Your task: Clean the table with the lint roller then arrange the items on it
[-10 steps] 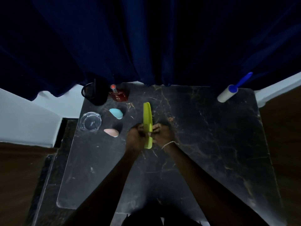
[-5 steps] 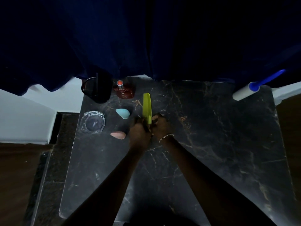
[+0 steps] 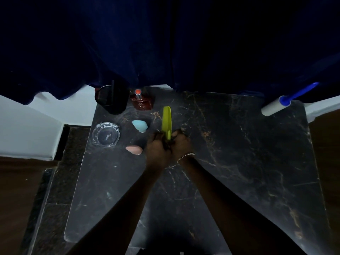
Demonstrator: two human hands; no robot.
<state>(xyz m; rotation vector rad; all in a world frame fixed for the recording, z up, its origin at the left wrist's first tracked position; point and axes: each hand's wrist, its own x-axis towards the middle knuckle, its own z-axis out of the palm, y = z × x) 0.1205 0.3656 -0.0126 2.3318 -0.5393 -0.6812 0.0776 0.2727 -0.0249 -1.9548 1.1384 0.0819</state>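
Lint roller (image 3: 276, 106), white barrel, blue handle: parked at far right corner of the black marble table (image 3: 257, 172), out of use, suggesting cleaning is done. Green comb (image 3: 166, 122): near end pinched between left hand (image 3: 158, 147) and right hand (image 3: 181, 144), fingers closed on it, apparently being squared beside the left-hand grouping: blue sponge (image 3: 140, 125), pink sponge (image 3: 134, 150), glass ashtray (image 3: 105, 134), perfume bottle (image 3: 141, 102), black cup (image 3: 111, 97).
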